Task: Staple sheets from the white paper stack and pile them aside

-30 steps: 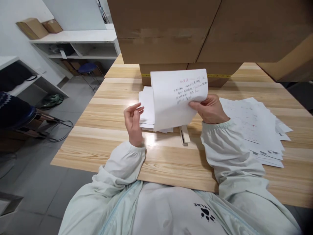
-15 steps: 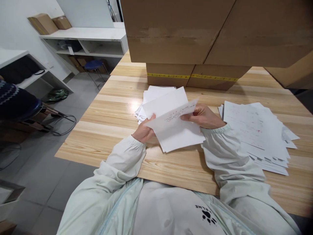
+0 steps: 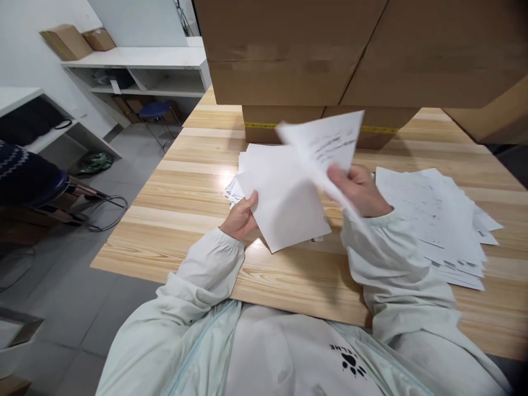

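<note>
meanwhile the printed sheet [image 3: 330, 144] has come up off the bundle: half a second ago both hands held the papers low and together over the table edge, and now the right hand [image 3: 358, 190] has swung that 1 sheet up and to the right, so fast that it shows blurred. it looks like the top page is being peeled away from the rest, and the raised page leans toward the spread pile of printed pages [image 3: 437, 220] lying on the right side of the wooden table [image 3: 173, 231], so the sorting seems to be mid-stroke rather than finished.

the right hand is closed on the lifted sheet, thumb on the near face and fingers behind it. the left hand [image 3: 241, 217] pinches the left edge of the blank-faced sheets [image 3: 284, 203], which sit tilted, their lower corner just above or touching the tabletop; i cannot tell which. behind them a stack of white paper [image 3: 251, 159] lies flat, near the cardboard boxes [image 3: 313, 55] at the far side.

the lifted sheet is thin and white, with lines of dark print and some reddish marks on the side facing the camera; the text is too smeared to read. it bends softly along its length. the sheets under the left hand show a plain white back.
</note>
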`<state>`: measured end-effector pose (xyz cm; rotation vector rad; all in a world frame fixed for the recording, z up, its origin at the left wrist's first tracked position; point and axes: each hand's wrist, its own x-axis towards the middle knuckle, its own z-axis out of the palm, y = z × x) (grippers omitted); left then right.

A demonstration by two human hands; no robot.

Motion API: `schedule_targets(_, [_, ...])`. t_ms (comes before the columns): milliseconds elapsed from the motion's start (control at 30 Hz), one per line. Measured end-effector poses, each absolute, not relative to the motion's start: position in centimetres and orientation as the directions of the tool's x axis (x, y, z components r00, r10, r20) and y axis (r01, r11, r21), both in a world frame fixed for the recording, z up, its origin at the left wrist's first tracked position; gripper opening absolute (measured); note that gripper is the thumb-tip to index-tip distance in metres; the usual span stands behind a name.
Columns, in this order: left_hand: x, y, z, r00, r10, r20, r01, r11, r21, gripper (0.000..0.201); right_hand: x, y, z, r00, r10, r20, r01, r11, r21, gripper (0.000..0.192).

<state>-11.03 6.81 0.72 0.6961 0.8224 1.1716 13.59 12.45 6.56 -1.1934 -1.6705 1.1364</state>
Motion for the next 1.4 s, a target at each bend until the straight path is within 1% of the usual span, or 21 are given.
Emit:
schedule_targets(67, [-11.1,6.9,0.6,0.183,0.965,-0.188,-0.502,0.256,0.826,0.042,11.9,11.8,6.3,-0.339,0.931,0.138,0.298,0.245,-0.922,0.055])
schedule_targets(200, [-11.1,6.9,0.6,0.197,0.964,-0.176,-0.508,0.254,0.823,0.038,10.9,12.1,5.5,-0.378,0.903,0.205,0.393,0.357,-0.847,0.055])
schedule_targets(300, [-11.1,6.9,0.8,0.2,0.965,-0.17,-0.505,0.25,0.826,0.041,11.3,12.5,5.1,-0.368,0.905,0.214,0.442,0.373,-0.816,0.052])
schedule_targets(433, [-11.1,7.0,1.0,0.196,0.968,-0.155,-0.491,0.233,0.839,0.05,11.7,12.6,5.2,-0.358,0.907,0.223,0.472,0.382,-0.795,0.05])
schedule_targets(633, [-11.1,7.1,0.7,0.159,0.982,-0.104,-0.462,0.167,0.871,0.06,11.4,12.4,5.5,-0.353,0.906,0.236,0.517,0.398,-0.757,0.048])
schedule_targets(733, [-11.0,7.1,0.5,0.166,0.98,-0.105,-0.5,0.176,0.848,0.06,10.8,11.9,5.3,-0.378,0.894,0.238,0.541,0.423,-0.727,0.044])
schedule_targets(867, [-10.9,7.0,0.5,0.2,0.971,-0.135,-0.585,0.228,0.779,0.058,10.1,11.3,5.1,-0.404,0.89,0.211,0.571,0.425,-0.702,0.043])
schedule_targets(933, [-11.0,7.0,0.4,0.199,0.97,-0.141,-0.635,0.237,0.735,0.056,10.1,11.3,5.0,-0.384,0.901,0.203,0.569,0.404,-0.717,0.043])
schedule_targets(1033, [-11.1,7.0,0.3,0.185,0.974,-0.131,-0.676,0.223,0.702,0.051,10.4,12.1,4.9,-0.24,0.93,0.277,0.495,0.363,-0.789,0.034])
schedule_targets(1067, [-11.2,7.0,0.2,0.186,0.974,-0.126,-0.678,0.22,0.701,0.05,10.6,12.4,4.9,-0.187,0.936,0.297,0.442,0.351,-0.825,0.034])
schedule_targets(1100, [-11.2,7.0,0.1,0.188,0.974,-0.123,-0.676,0.219,0.704,0.049,10.7,12.8,4.9,-0.16,0.943,0.293,0.37,0.332,-0.868,0.042])
schedule_targets(1133, [-11.3,7.0,0.0,0.19,0.974,-0.121,-0.671,0.219,0.708,0.048,10.7,13.0,4.9,-0.17,0.952,0.253,0.284,0.293,-0.913,0.051])
schedule_targets(1167, [-11.3,7.1,-0.1,0.187,0.975,-0.121,-0.665,0.216,0.715,0.047,10.8,13.0,4.8,-0.221,0.958,0.182,0.193,0.226,-0.955,0.057])
schedule_targets(1233, [-11.4,7.2,-0.2,0.162,0.979,-0.125,-0.647,0.201,0.735,0.047,10.8,12.4,4.6,-0.365,0.931,0.005,0.06,0.029,-0.998,0.059])
schedule_targets(1300, [-11.5,7.2,0.0,0.141,0.982,-0.128,-0.629,0.189,0.754,0.048,10.7,10.8,4.0,-0.438,0.889,-0.132,0.028,-0.134,-0.991,0.053])
schedule_targets(1400, [-11.7,7.0,1.0,0.183,0.979,-0.085,-0.629,0.184,0.755,0.053,10.8,7.5,2.6,-0.417,0.884,-0.212,0.04,-0.215,-0.976,0.047])
